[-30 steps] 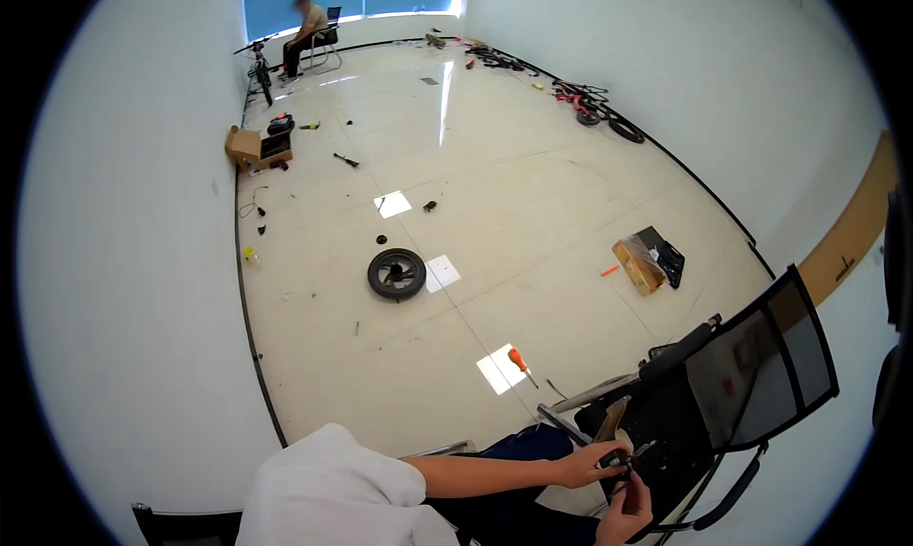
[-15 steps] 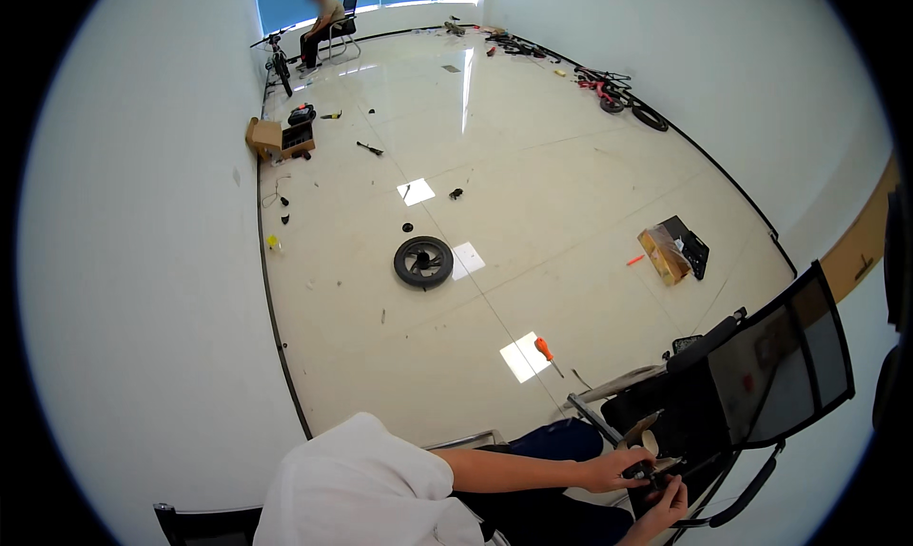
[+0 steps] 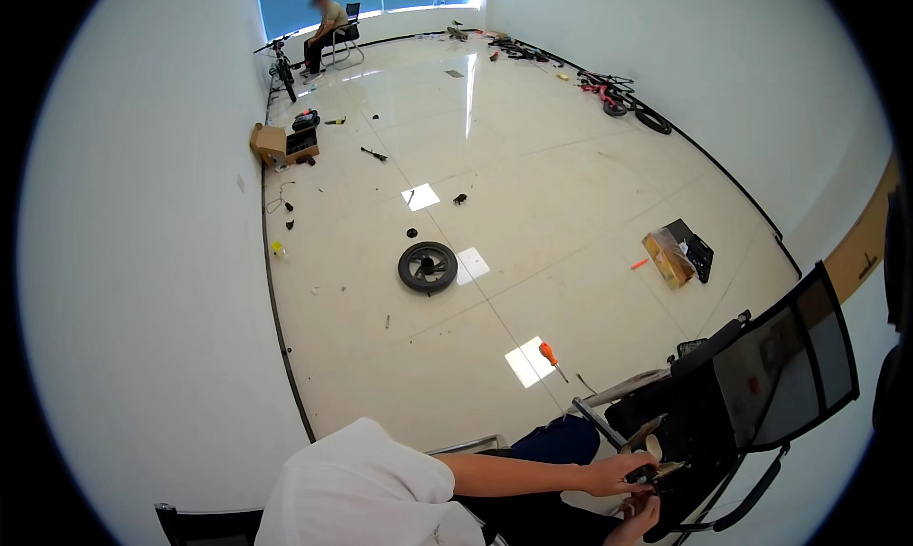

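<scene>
My left hand (image 3: 616,473) reaches in at the lower right, closed around a small dark part (image 3: 643,474) whose kind is too small to make out. Just below it, my right hand (image 3: 639,521) has its fingers bent and pressed together by the lower side of that part. Whatever those fingers hold is hidden. Both hands are over the near edge of a black chair (image 3: 680,413) facing me. On its seat, beside the left hand, lie a pale round piece like a tape roll (image 3: 653,446) and some small brownish scraps.
An orange-handled screwdriver (image 3: 548,354) lies on the floor ahead, with a small black wheel (image 3: 427,267) beyond it. At right are a yellow box (image 3: 669,258) and an open black case (image 3: 700,253). Bike parts (image 3: 609,94) line the right wall. A person (image 3: 328,28) sits far off.
My right hand has drawn a little left and in toward the left hand, its fingers now more curled. The left hand has barely moved. The whole view has shifted slightly.
</scene>
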{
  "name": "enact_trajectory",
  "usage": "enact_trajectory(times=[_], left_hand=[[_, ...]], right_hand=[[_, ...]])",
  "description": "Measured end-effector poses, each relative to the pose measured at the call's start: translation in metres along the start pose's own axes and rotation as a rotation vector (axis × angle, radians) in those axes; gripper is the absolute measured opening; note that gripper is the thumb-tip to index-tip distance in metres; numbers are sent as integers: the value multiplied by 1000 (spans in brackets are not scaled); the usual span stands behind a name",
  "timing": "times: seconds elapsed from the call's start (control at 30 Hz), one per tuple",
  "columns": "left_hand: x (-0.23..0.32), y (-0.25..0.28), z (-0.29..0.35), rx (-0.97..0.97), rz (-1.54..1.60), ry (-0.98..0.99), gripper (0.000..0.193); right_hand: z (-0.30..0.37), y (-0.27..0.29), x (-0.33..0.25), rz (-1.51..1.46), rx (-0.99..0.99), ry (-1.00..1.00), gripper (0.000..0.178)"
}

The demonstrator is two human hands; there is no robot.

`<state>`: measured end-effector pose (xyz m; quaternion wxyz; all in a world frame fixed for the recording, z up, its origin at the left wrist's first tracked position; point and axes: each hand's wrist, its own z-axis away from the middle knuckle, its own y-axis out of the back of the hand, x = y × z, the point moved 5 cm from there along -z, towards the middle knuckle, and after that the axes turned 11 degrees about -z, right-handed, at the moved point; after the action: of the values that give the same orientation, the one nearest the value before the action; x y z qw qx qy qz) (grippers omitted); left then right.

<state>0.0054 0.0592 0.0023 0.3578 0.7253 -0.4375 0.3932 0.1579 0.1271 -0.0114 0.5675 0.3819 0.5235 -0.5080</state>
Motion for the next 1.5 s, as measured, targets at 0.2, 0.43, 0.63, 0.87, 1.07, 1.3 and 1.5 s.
enact_trajectory(times=[0.2,0.43,0.63,0.87,1.07,1.3,1.5], left_hand=[[-4,4,-3,14,2,52,36],[5,-5,2,-4,-7,-6,35],[6,-11,4,-48,-35,-86,36],[10,-10,2,-83,-29,-96,37],[8,-4,1,-68,-18,-31,39],[2,5,-5,-13,-12,26,37],[-4,7,-10,45,13,86,38]], right_hand=[[67,2,28,100,-157,-49,31],[132,-32,-40,-42,-413,48,26],[60,-21,-111,129,-114,562,36],[-76,32,-52,288,-136,279,22],[-3,-4,-26,459,-262,243,36],[54,10,4,184,-219,-34,35],[124,-34,-60,-275,-400,9,41]])
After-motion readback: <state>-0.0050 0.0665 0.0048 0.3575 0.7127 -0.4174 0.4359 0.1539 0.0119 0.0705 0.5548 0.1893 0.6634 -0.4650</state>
